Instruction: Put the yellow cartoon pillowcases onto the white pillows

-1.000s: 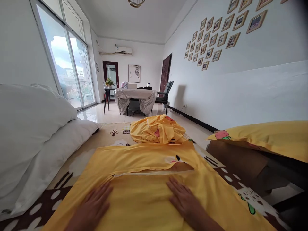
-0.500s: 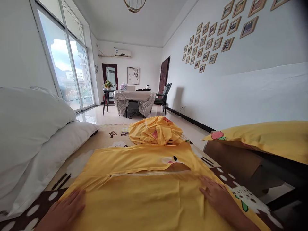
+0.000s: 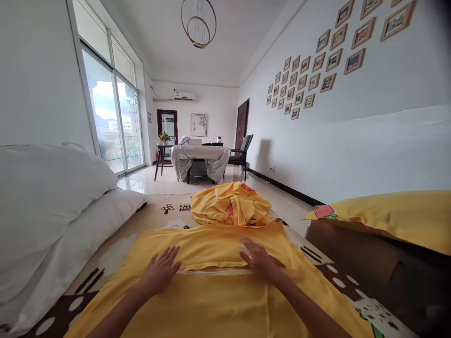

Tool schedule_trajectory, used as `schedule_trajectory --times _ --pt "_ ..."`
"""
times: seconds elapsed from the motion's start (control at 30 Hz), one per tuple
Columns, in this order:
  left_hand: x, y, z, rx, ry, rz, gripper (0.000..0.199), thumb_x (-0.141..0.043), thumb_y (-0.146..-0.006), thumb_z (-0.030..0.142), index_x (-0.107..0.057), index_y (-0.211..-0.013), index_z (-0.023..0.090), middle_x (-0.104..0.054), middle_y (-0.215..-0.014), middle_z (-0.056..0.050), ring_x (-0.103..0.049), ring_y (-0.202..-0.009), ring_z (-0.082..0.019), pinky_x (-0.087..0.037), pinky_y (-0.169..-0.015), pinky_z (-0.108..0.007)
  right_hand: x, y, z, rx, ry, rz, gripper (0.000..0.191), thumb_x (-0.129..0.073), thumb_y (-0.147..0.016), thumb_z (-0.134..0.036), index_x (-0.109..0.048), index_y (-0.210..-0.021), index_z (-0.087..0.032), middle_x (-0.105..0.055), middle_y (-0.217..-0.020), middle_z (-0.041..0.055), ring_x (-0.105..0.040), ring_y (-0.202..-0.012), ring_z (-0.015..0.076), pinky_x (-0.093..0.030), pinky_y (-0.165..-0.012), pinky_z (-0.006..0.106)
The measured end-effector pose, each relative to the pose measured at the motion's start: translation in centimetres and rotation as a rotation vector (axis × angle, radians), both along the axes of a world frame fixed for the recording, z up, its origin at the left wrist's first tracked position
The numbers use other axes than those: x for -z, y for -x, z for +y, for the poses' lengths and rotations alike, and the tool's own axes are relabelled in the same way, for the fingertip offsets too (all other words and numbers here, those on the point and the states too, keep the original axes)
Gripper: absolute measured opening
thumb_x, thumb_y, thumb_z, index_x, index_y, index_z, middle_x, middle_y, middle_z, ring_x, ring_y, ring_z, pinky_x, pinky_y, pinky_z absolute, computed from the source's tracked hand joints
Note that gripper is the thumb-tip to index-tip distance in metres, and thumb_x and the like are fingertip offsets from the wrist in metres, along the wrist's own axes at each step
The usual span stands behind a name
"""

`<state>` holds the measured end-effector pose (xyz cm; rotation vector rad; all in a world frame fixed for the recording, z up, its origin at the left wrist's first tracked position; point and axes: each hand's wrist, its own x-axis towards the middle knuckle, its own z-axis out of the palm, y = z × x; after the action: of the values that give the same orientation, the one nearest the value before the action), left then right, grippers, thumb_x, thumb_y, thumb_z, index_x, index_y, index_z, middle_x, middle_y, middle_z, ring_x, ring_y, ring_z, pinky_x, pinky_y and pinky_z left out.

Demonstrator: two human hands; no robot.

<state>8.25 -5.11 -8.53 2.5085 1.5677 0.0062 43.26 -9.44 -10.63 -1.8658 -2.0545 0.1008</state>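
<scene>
A yellow pillowcase [image 3: 211, 300] lies spread flat on the bed, with a slit edged in white running across it. My left hand [image 3: 160, 270] rests on the cloth near the slit's left end, fingers spread. Toward the slit's right end, my right hand [image 3: 259, 258] is over the fabric with its fingers stretched out, slightly blurred. Neither hand grips anything. Just beyond the pillowcase sits a crumpled heap of yellow cloth [image 3: 229, 206] with red printed patches.
White pillows [image 3: 49, 188] are stacked on the left of the patterned bed blanket [image 3: 165, 213]. On the right, a yellow pillow [image 3: 391, 216] lies on a brown box-like piece [image 3: 352, 246]. Farther off stand a covered table [image 3: 200, 152] and a dark chair [image 3: 241, 152].
Both hands have moved forward and inward, from the pillowcase's sides to the slit. The gap at the slit's right end is now partly covered by my right hand. The view has tilted up.
</scene>
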Motion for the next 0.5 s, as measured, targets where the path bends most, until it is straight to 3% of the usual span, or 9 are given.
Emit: schedule_trajectory --times 0.17,0.27,0.37,0.5 --pt "1.9 -6.5 4.3 0.031 -0.001 -0.050 0.060 -0.021 -0.094 0.039 -0.027 -0.148 0.013 -0.024 -0.154 -0.012 -0.019 -0.143 -0.026 -0.019 -0.113 -0.053 0.5 6.2 5.2 -0.185 0.076 -0.028 0.060 -0.036 -0.093 -0.048 -0.034 -0.145 -0.018 -0.031 -0.151 0.0122 -0.029 -0.139 0.0255 -0.023 -0.112 0.046" --pt "3.6 -8.4 6.8 0.034 0.008 -0.060 0.060 -0.023 -0.093 0.039 -0.031 -0.146 0.011 -0.027 -0.153 -0.014 -0.021 -0.143 -0.027 -0.021 -0.112 -0.054 1.6 7.2 7.5 -0.203 0.126 -0.037 0.060 -0.037 -0.092 -0.049 -0.034 -0.145 -0.020 -0.031 -0.151 0.0118 -0.029 -0.139 0.0250 -0.022 -0.112 0.045" --pt "5.1 -7.1 9.6 -0.029 0.001 -0.052 0.061 -0.019 -0.094 0.042 -0.033 -0.145 0.012 -0.027 -0.153 -0.013 -0.021 -0.142 -0.026 -0.020 -0.113 -0.052 3.0 4.6 9.2 -0.134 0.163 -0.037 0.059 -0.035 -0.092 -0.049 -0.039 -0.143 -0.019 -0.036 -0.149 0.0115 -0.032 -0.138 0.0247 -0.025 -0.111 0.044" --pt "6.1 -2.3 13.3 -0.164 -0.032 -0.016 0.059 -0.019 -0.094 0.042 -0.030 -0.147 0.017 -0.022 -0.155 -0.007 -0.019 -0.143 -0.024 -0.018 -0.114 -0.049 4.5 -1.8 10.5 0.029 0.158 -0.039 0.059 -0.023 -0.094 -0.048 -0.042 -0.142 -0.018 -0.042 -0.146 0.0106 -0.037 -0.135 0.0247 -0.025 -0.110 0.049"
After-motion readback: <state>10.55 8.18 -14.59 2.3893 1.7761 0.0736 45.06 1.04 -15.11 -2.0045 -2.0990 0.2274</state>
